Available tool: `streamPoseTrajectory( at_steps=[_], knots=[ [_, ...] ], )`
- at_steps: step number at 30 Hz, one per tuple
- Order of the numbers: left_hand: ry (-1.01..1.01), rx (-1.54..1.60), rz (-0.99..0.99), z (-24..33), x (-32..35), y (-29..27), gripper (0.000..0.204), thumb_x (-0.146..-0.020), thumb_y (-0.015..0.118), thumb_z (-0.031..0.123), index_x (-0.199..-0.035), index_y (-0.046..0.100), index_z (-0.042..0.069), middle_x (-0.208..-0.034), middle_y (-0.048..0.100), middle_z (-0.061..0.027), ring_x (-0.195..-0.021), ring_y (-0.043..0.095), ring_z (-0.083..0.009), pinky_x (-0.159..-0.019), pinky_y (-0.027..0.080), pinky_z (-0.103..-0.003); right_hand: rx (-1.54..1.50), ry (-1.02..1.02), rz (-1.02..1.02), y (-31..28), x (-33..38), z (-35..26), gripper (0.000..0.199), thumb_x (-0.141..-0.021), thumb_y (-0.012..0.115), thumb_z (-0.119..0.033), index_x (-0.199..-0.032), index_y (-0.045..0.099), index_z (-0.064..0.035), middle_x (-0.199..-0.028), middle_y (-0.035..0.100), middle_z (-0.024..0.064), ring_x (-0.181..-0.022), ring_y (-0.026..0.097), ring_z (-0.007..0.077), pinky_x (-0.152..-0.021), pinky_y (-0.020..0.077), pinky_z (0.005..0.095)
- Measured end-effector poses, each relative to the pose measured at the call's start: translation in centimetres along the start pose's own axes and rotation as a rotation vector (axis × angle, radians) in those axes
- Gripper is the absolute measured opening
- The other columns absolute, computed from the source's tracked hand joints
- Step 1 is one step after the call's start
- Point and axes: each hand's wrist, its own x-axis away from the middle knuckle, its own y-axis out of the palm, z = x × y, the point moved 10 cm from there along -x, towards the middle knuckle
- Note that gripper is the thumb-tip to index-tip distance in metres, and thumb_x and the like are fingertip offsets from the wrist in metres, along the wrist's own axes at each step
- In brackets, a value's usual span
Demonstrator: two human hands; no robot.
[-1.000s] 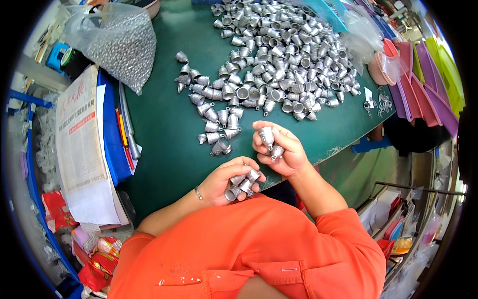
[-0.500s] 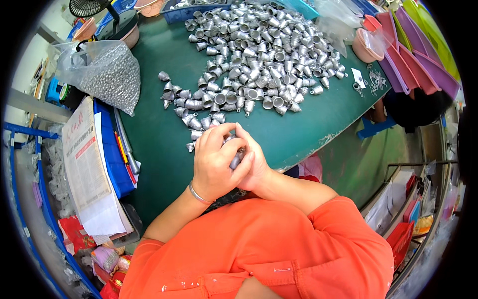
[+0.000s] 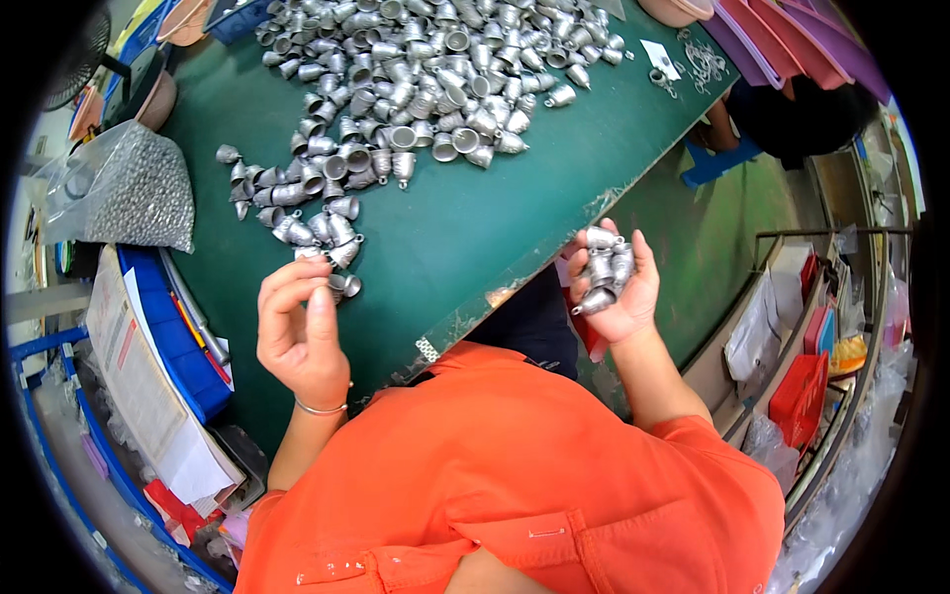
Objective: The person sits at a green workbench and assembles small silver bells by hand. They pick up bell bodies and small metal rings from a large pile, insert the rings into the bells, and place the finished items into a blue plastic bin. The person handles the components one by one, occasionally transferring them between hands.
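Small silver metal bell-shaped caps with a loop at the tip lie in a large heap (image 3: 426,89) on the green table. A thin trail of them runs to the near left, ending in a small cluster (image 3: 332,233). My left hand (image 3: 302,322), with a bangle at the wrist, is beside that cluster; its fingers are bent, with a gap between thumb and fingertips. One cap (image 3: 346,285) shows just past the thumb. My right hand (image 3: 628,297) is palm up beyond the table's near right edge, fingers curled around several metal caps (image 3: 602,267).
A clear bag of small silver beads (image 3: 148,193) stands at the left, above a blue tray (image 3: 173,327) with pens and papers. Small rings (image 3: 705,61) lie at the far right, near stacked purple and pink trays (image 3: 782,45). Another person's dark-haired head (image 3: 807,114) is beyond the edge.
My hands were cupped together around metal caps; now they are apart. The left has moved left to the cluster, the right out to the right with several caps. The view has shifted right.
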Motion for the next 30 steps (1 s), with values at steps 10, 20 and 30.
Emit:
streamPoseTrajectory(
  at_steps=[10, 20, 30],
  knots=[
    [-0.160, 0.088, -0.081, -1.0, 0.1, 1.5, 0.007, -0.084, 0.052, -0.004, -0.089, 0.056, -0.002, -0.097, 0.057, -0.0127, -0.090, 0.057, -0.0185, -0.081, 0.046, -0.029, 0.098, -0.128, 0.591, -20.7, -7.3, -6.2, 0.032, -0.088, 0.052, -0.030, -0.110, 0.051, -0.0064, -0.110, 0.055, 0.0179, -0.099, 0.054, 0.0349, -0.078, 0.0494, 0.0512],
    [-0.306, -0.427, -0.032, -3.9, 1.8, -5.0, 0.018, -0.077, 0.065, -0.001, -0.094, 0.059, 0.001, -0.089, 0.055, -0.0036, -0.072, 0.049, -0.0073, -0.060, 0.041, -0.020, 0.829, -0.914, 0.559, -8.3, -1.8, -11.9, 0.012, -0.092, 0.047, -0.011, -0.099, 0.054, -0.0039, -0.079, 0.055, 0.0016, -0.062, 0.049, 0.0079, -0.048, 0.0375, 0.0186],
    [-0.193, -0.634, -0.269, -5.1, 2.7, -1.4, 0.028, -0.068, 0.071, 0.000, -0.093, 0.059, 0.002, -0.087, 0.052, -0.0076, -0.066, 0.053, -0.0176, -0.060, 0.046, -0.027, 1.889, -0.731, -0.962, 16.8, -2.0, 16.3, 0.021, -0.073, 0.067, -0.001, -0.093, 0.060, -0.0034, -0.091, 0.055, 0.0126, -0.080, 0.057, 0.0285, -0.069, 0.0473, 0.0328]
  ],
)
